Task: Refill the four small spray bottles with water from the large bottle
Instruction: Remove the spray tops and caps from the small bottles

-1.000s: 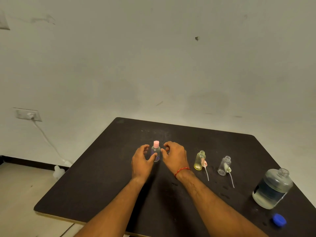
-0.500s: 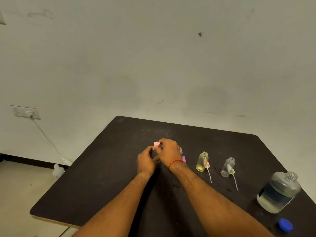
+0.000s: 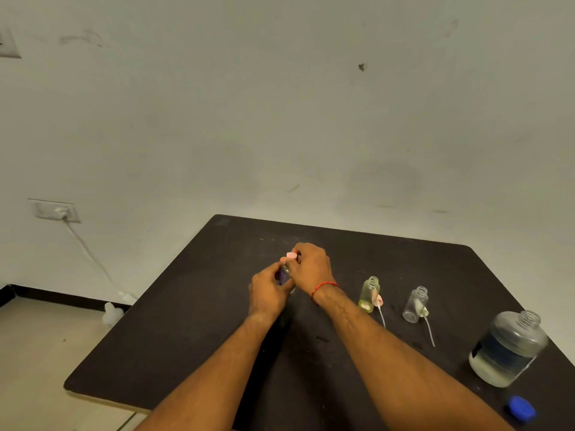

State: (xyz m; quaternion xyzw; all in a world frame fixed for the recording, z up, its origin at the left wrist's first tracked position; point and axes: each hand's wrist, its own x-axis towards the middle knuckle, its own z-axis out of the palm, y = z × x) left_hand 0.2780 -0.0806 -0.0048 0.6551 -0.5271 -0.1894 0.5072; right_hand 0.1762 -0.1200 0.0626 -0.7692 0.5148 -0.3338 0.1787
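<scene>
On the black table (image 3: 199, 321) my left hand (image 3: 268, 292) grips the body of a small purple-tinted spray bottle (image 3: 283, 274). My right hand (image 3: 311, 265) pinches its pink cap (image 3: 291, 256) from above. To the right stand an uncapped yellow small bottle (image 3: 369, 293) and an uncapped clear small bottle (image 3: 415, 304), each with its spray head and dip tube lying beside it. The large bottle (image 3: 505, 348), open and partly filled with water, stands at the right edge. Its blue cap (image 3: 521, 407) lies in front of it. My right hand hides the spot just behind it.
The table stands against a pale wall. A wall socket (image 3: 54, 209) with a white cable is on the left, and a small white object (image 3: 111, 312) sits on the floor below.
My right hand rose from beside the purple bottle onto its pink cap. My left hand closed round the bottle's body. A fourth small bottle seen half a second ago is now hidden behind my right hand.
</scene>
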